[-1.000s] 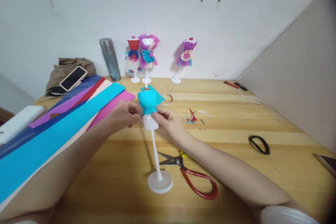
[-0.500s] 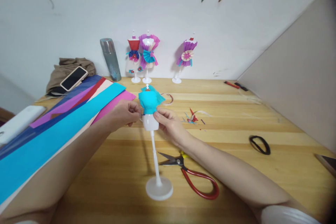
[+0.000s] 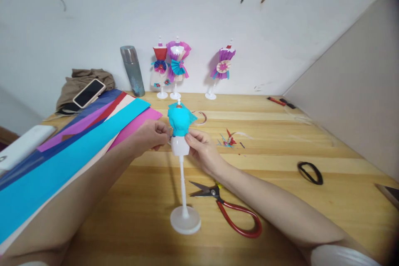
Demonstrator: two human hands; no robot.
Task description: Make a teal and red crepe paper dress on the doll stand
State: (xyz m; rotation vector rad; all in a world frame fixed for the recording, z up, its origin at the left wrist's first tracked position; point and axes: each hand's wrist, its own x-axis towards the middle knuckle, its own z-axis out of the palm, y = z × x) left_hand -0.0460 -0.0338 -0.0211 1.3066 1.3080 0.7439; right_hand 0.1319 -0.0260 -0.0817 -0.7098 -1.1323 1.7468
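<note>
A small white dress-form mannequin (image 3: 180,146) stands on a thin post with a round base, its upper part wrapped in turquoise crepe paper (image 3: 178,122). My right hand (image 3: 202,149) grips it at the waist, thumb in front at the lower edge of the paper. On the other side, my left hand (image 3: 156,135) is closed in a pinch close to the waist. A thin strand or loop shows faintly by those fingertips, but what they hold is too small to make out. Red-handled scissors (image 3: 229,208) lie with blades apart beside the post, partly under my right forearm.
Coloured paper sheets (image 3: 77,149) fan out at left, near a phone (image 3: 89,93), brown cloth (image 3: 93,75) and metal bottle (image 3: 133,70). Three dressed mannequins (image 3: 177,66) stand by the wall. Paper scraps (image 3: 230,138), a black band (image 3: 310,173) and a red-black cutter (image 3: 277,100) lie rightward.
The mannequin's base has shifted slightly left and its top slightly right, so it stands more upright. Both hands keep their places at the waist; the whole view has shifted slightly.
</note>
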